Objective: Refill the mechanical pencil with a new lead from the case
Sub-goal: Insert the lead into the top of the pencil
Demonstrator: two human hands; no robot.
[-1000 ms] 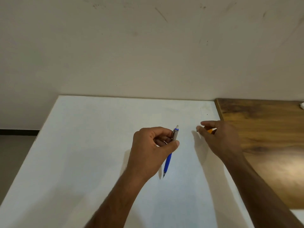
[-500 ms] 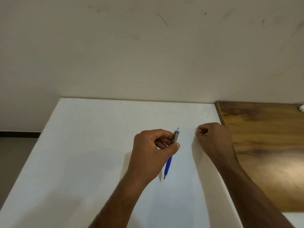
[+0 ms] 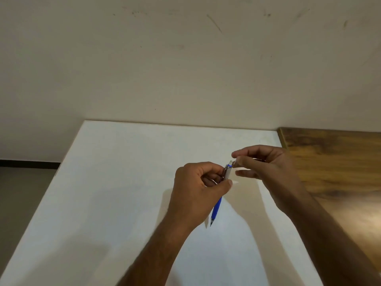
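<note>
Pencil first: our left hand grips the blue mechanical pencil around its silver upper barrel, thumb pressed across the front and fingers curled behind, so that it hangs tilted above the white tabletop, tip pointing down and toward us, pale top end pointing up and away. That grip looks the same as a second ago; the pencil has barely shifted.

What has changed is our right hand. A second ago it was well to the right of the pencil, low near the tabletop's right edge, with something small and orange between its fingers. Half a second ago it was bunched there in a loose fist. Now it has lifted and come across, so that its fingertips sit right at the pencil's top end, thumb and forefinger pinched together just beside the cap. A thin dark sliver shows inside the curl of the fingers, to the right of the pencil's top, but motion blur keeps us from saying whether it is a lead. The orange piece is no longer visible, and we cannot say where the case is.

We judge this as the switch from fetching to loading: the right hand is arriving at the end where a lead would go in. Whether the cap is on or off we cannot tell. A fine lead snaps easily, so the approach needs to line up with the barrel.

To the right of the pencil, beyond the tabletop's edge, lies a brown wooden surface.
</note>
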